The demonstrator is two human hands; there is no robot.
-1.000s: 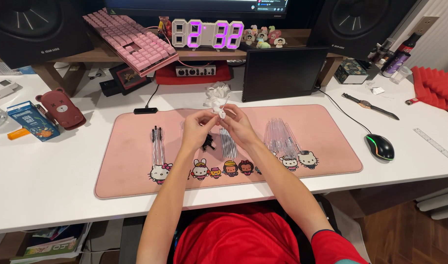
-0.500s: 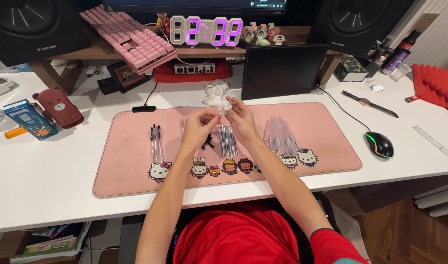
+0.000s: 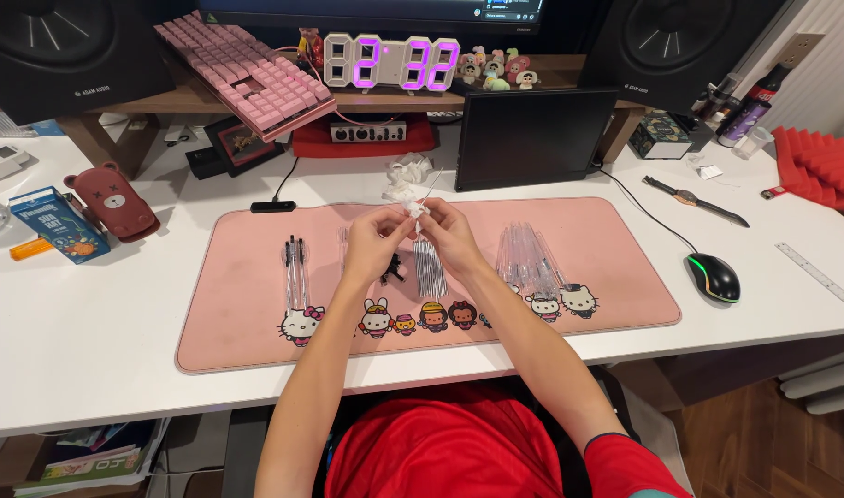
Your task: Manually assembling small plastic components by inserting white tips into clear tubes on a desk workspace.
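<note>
Bare mat [image 3: 247, 304] left; tube pile [image 3: 528, 258] right, tablet [image 3: 531, 138] probably blocks behind.

Hands: two, left [image 3: 376, 242] and right [image 3: 448, 238]
Speakers: two, far left [image 3: 58, 46] and far right [image 3: 684, 37] of the hands
Mouse [image 3: 713, 277]: one, right of the hands
Keyboard [image 3: 247, 81]: one, beyond the hands
Wristwatch [image 3: 694, 199]: one

Red short-sleeved shirt – dark trim at sleeve hem; 2 forearms bare, no jewellery.

Matt pink cloth desk mat [image 3: 256, 323], clear glossy plastic pen barrels [image 3: 528, 258], smooth white tabletop [image 3: 81, 341].
</note>
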